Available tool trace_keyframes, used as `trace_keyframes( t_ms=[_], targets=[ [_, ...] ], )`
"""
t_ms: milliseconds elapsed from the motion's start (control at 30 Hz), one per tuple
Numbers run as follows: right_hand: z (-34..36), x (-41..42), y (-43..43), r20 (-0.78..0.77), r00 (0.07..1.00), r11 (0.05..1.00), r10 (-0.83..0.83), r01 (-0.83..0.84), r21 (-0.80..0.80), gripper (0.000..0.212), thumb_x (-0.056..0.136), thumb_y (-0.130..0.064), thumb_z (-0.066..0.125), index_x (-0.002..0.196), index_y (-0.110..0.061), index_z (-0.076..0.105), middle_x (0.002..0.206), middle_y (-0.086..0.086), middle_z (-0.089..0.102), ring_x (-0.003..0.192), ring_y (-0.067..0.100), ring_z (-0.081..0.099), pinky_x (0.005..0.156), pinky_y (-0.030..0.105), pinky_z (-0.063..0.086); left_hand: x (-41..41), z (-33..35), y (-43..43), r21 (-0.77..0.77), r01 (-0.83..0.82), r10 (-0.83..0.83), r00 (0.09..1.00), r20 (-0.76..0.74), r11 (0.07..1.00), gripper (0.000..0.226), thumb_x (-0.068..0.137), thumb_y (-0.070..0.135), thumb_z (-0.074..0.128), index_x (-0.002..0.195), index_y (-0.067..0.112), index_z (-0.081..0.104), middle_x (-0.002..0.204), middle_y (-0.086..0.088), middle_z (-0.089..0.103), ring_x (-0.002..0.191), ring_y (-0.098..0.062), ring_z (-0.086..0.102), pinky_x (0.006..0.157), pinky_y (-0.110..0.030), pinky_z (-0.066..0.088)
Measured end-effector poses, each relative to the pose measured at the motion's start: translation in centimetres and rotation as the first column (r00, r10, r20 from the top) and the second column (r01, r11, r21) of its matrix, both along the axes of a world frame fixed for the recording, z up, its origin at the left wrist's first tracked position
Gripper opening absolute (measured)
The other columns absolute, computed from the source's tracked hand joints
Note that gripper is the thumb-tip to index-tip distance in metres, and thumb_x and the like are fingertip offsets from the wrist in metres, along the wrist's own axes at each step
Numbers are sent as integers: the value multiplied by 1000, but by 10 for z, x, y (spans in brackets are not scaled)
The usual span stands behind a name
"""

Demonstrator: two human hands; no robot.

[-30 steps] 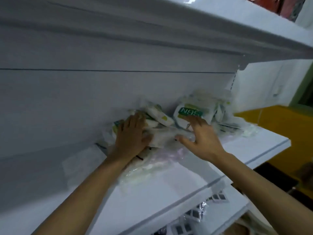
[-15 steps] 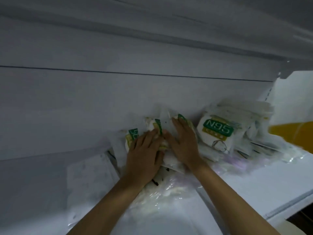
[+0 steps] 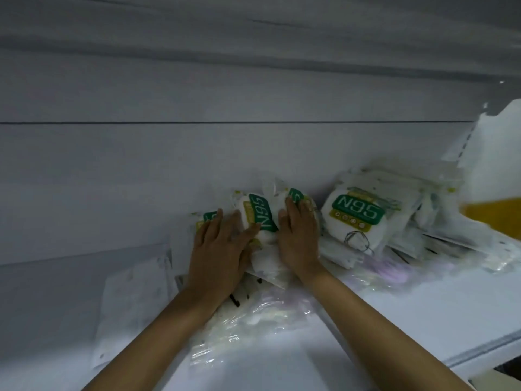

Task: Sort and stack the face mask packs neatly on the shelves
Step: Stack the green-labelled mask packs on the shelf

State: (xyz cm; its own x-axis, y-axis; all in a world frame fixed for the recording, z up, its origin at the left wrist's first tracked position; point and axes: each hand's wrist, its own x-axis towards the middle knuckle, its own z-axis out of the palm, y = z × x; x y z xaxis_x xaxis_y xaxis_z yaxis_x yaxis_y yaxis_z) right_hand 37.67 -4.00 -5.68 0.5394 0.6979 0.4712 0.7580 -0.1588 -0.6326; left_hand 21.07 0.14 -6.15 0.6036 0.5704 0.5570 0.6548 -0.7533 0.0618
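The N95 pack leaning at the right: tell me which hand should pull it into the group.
Right. The right hand lies beside that N95 pack, while the left hand rests farther off, beyond the middle pack.

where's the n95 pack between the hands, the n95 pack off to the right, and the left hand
N95 pack between the hands [image 3: 260,214], head view, on its green label.
N95 pack to the right [image 3: 358,211], head view, on its green label.
Left hand [image 3: 218,249], head view, back of the hand.

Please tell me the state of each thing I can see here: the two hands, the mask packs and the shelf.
left hand: flat, fingers straight, pressing on packs.
right hand: flat, fingers straight, pressing on packs.
pack between the hands: standing on edge, N95 label sideways.
pile at right: untidy, leaning on the back wall.
shelf: white, partly covered.
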Motion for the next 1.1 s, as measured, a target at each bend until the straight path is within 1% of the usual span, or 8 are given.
trace_keyframes(
  t_ms=[200,300,433,500,567,733,967,1100],
  targets=[
    [64,13,-43,-702,633,944,325,-172,281,30,102,-40,39,108,-20,60,105,1,61,101,20,59,93,31,44,28,67,-13,-122,146,-102,945,310,982,30,99,23,48,123,24,66,138,-8,54,128,-29,47,104,-29,32],
    [89,21,-75,-660,451,790,601,-459,406,65,88,-65,37,129,-18,56,125,1,63,106,6,61,104,26,43,63,94,-39,-8,305,-269,850,453,952,31,92,26,49,117,26,67,140,-6,51,126,-25,49,106,-42,41],
    [103,18,-95,-455,474,647,754,-656,389,15,90,-23,65,102,-26,56,107,-9,65,97,-8,61,82,7,47,105,109,-84,88,493,-394,563,726,866,37,95,57,41,119,35,60,139,-18,47,126,-27,49,100,-26,47],
    [102,31,-99,-437,523,680,731,-604,415,43,67,-28,79,105,-20,60,102,-11,70,101,1,64,80,12,50,111,113,-97,90,538,-397,488,777,838,29,95,44,46,118,32,58,138,-19,46,126,-12,46,98,-16,42],
    [98,45,-105,-431,524,678,735,-586,443,65,64,-34,79,124,-20,58,118,-5,68,114,10,62,92,26,52,114,112,-104,-35,559,-295,488,822,828,26,96,26,42,117,24,59,136,-6,50,125,-1,46,102,-15,38],
    [79,57,-124,-584,418,718,696,-439,541,46,77,3,75,119,-7,60,100,4,74,92,14,71,75,28,59,116,132,-135,-281,806,117,258,959,521,33,102,26,32,111,17,62,116,2,67,113,-11,61,101,-25,46],
    [61,44,-140,-735,143,736,662,-308,603,50,67,-2,76,113,-11,61,101,8,74,94,27,71,83,49,57,63,111,-162,-203,207,77,495,866,957,18,95,12,54,103,23,66,107,11,67,99,1,62,84,-21,51],
    [63,22,-145,-783,-32,701,621,-424,573,53,70,-4,73,121,2,57,93,12,71,84,26,71,67,40,59,6,83,-172,-414,43,371,368,853,909,41,90,37,63,128,28,50,131,8,53,121,-5,49,94,-24,44]
  ],
)
